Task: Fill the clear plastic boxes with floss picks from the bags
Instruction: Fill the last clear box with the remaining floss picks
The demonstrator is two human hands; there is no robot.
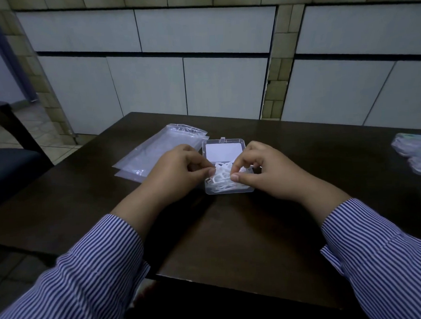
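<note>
Your clear plastic box [225, 158] sits open near the middle of the dark tabletop [232, 230], toward its far edge, with the lid folded back away from you and a white card showing through it. The near half holds a heap of white floss picks [221, 179]. Your left hand [178, 175] and right hand [260, 171] meet over that heap from either side, each with fingers curled and thumb and fingertips pinching picks in the pile. Two flattened clear bags [156, 152] lie stacked just left of the box, partly under your left hand. More filled packets [414, 155] lie blurred at the right edge, well apart.
</note>
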